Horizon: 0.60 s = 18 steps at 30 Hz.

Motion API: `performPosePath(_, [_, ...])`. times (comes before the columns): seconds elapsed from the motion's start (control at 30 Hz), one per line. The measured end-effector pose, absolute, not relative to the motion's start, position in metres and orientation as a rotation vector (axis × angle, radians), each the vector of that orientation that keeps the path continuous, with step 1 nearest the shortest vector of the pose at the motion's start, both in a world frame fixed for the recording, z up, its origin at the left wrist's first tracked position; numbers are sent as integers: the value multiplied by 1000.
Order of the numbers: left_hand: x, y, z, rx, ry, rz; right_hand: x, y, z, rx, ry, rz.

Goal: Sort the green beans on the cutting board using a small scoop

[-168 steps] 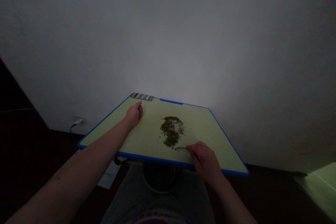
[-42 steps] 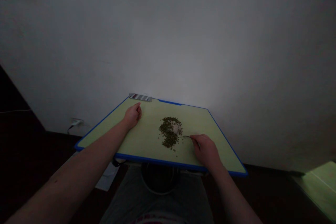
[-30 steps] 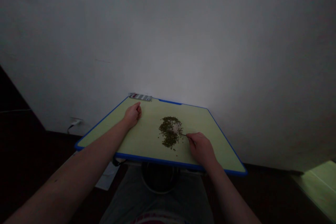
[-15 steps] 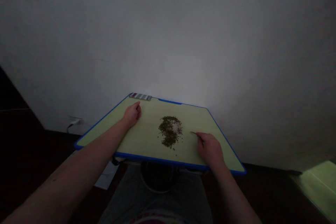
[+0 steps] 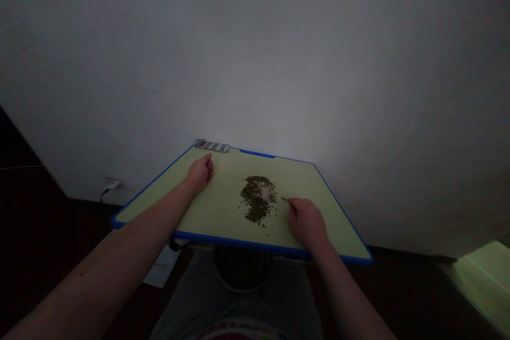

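Observation:
A pale green tray table (image 5: 223, 212) with a blue rim lies across my lap. A heap of small dark green grains (image 5: 257, 201), with a whitish patch in it, sits in the middle. My right hand (image 5: 306, 221) rests on the tray to the right of the heap, fingers closed on a thin metal tool (image 5: 286, 200) whose tip points at the heap's right edge. My left hand (image 5: 201, 172) lies near the tray's far left corner, fingers curled loosely, nothing visible in it.
A striped grey and red strip (image 5: 212, 145) sits at the tray's far left corner against the white wall. A dark round container (image 5: 239, 271) is under the tray's near edge. A plug and cable (image 5: 111, 186) are at the lower left wall. Another green surface (image 5: 482, 276) is at the far right.
My right hand has slid left again toward the heap, bringing the tool tip near its right edge. The left hand has stayed put.

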<state>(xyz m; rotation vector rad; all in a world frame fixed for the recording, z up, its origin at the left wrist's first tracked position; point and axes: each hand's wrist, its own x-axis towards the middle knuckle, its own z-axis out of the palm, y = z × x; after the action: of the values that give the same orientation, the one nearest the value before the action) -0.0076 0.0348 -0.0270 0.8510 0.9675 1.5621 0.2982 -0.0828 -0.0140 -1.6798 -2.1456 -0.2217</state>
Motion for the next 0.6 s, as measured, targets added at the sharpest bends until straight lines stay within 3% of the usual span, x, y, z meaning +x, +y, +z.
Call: performPosePath(0.6, [-9,37,-27,867,965,1569,299,-69,-14,-1712,-2122,-267])
